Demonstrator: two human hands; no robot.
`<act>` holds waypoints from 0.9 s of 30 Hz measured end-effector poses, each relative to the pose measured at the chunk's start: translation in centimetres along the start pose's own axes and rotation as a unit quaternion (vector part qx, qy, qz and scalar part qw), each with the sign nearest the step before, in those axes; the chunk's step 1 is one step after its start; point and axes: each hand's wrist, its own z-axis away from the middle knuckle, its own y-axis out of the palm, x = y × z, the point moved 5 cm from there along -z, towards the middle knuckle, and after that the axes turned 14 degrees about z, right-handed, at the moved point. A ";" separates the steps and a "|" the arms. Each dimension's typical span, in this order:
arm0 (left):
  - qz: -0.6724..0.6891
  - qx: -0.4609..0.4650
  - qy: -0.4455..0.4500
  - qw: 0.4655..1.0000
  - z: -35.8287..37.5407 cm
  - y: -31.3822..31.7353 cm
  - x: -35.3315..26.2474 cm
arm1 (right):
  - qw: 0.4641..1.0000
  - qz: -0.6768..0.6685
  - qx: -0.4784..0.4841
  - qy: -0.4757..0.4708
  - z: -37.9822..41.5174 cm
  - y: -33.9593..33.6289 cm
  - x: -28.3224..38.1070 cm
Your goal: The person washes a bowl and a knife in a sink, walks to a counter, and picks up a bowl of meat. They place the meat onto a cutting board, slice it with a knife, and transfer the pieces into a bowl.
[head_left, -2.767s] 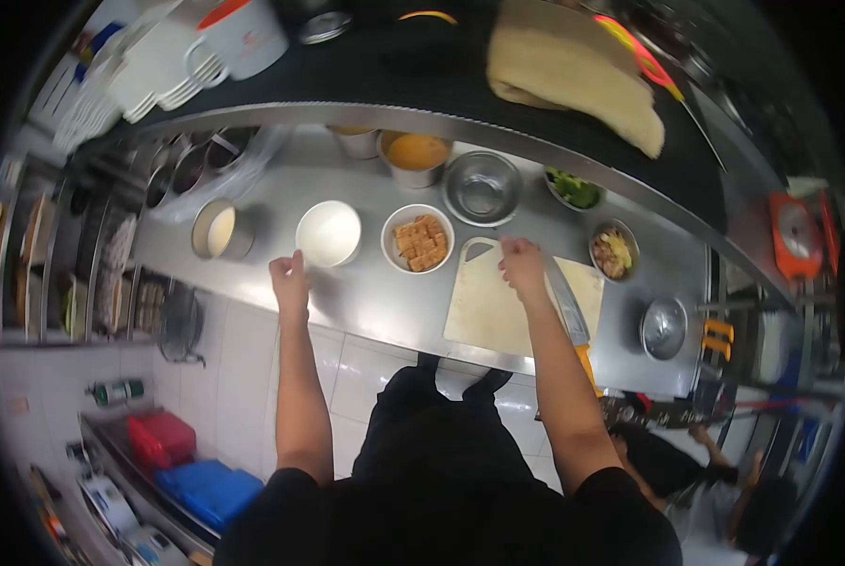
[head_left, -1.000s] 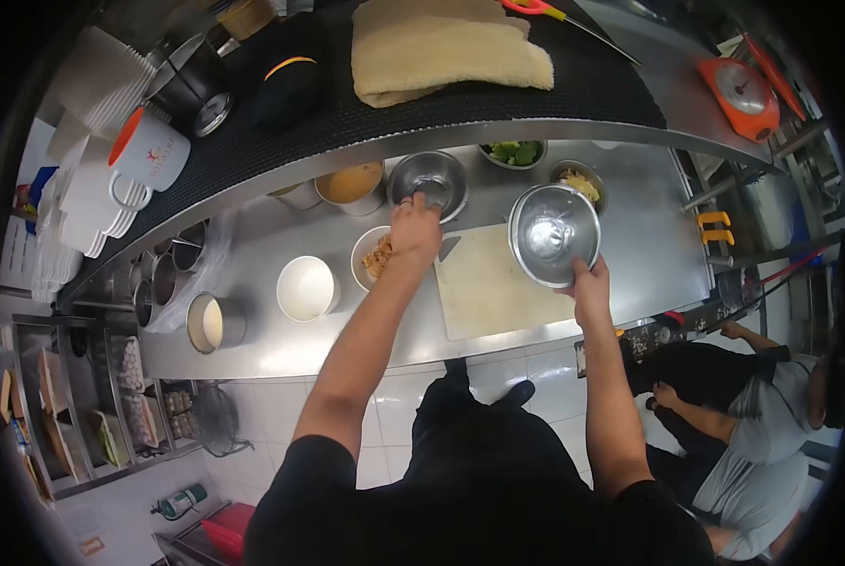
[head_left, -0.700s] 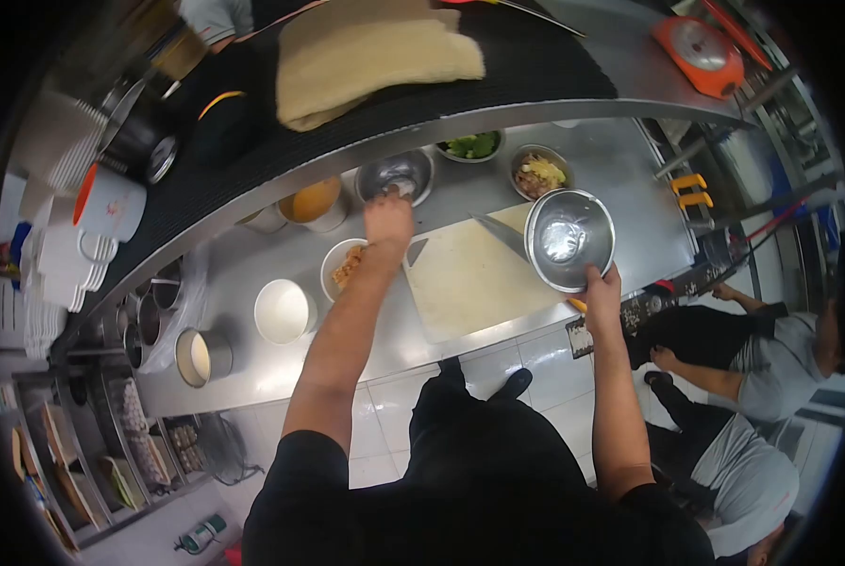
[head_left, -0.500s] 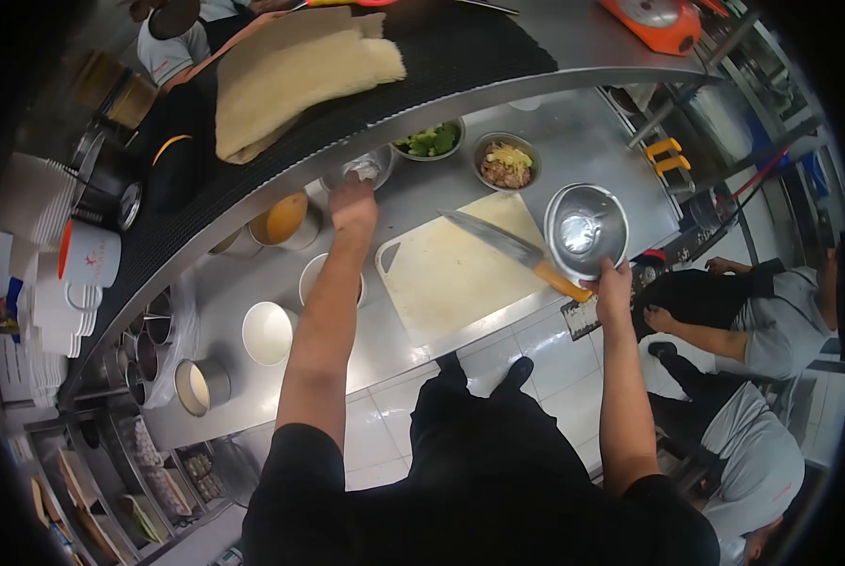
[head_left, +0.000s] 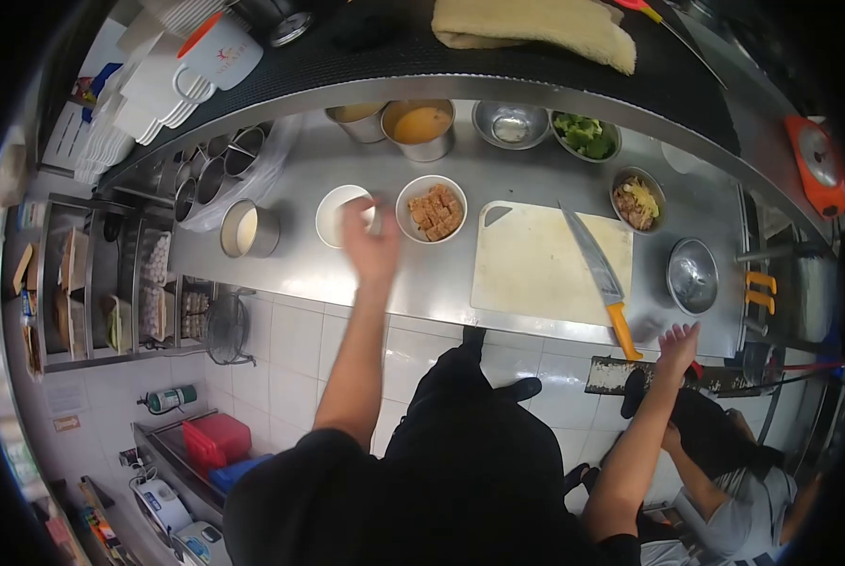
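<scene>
My left hand [head_left: 370, 243] is smeared by motion over the right rim of a white bowl [head_left: 331, 222]. Whether its fingers hold anything does not show. Close to its right stands a white bowl of brown cubed pieces [head_left: 435, 212]. My right hand [head_left: 679, 349], fingers spread and holding nothing, hovers at the counter's front edge, just below a shiny steel bowl [head_left: 692, 275]. Left of that hand, a knife with a yellow handle [head_left: 620, 330] rests across a white cutting board [head_left: 526, 269], its handle jutting past the counter edge.
Along the back stand a steel pot of orange liquid [head_left: 420, 123], a steel bowl [head_left: 512, 124], a bowl of green vegetables [head_left: 585, 137] and a bowl of meat with yellow shreds [head_left: 637, 200]. A shelf edge [head_left: 498, 90] overhangs them. Co-workers [head_left: 724, 481] are at lower right.
My left hand has left the steel bowl at the back and come over the white bowl. My right hand has let go of the shiny steel bowl. The view has swung left.
</scene>
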 end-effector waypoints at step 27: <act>0.047 0.050 -0.404 0.912 -0.5 -9.2 19.7 | 0.841 0.338 0.211 -0.366 18.5 8.6 -1.4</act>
